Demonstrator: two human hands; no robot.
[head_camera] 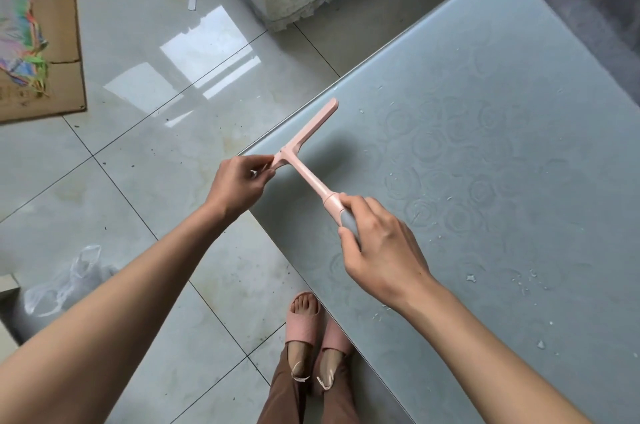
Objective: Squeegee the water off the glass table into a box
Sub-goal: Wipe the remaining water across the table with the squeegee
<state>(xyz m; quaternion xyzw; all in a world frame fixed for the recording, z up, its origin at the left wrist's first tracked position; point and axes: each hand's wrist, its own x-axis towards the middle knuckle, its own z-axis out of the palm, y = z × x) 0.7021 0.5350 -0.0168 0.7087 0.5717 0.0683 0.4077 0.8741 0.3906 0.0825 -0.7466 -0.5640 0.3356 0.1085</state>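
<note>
Bare forearms reach in from the bottom edge toward the table's (502, 146) near-left edge. The right hand (381, 250) is over the glass, fingers curled round the grey grip of the pink squeegee (304, 167). The handle runs from that hand up and left to the blade bar. The bar lies along the table's left edge. The left hand (239, 182), just off that edge, pinches the bar's near end between thumb and fingertips. I cannot tell whether the blade touches the glass. Water drops (471, 278) dot the table to the right of the right hand. The cardboard box (59, 42) sits on the floor well left of the table, holding coloured scraps. 2 pink slippers (308, 319) stand beside the table's near edge.
</note>
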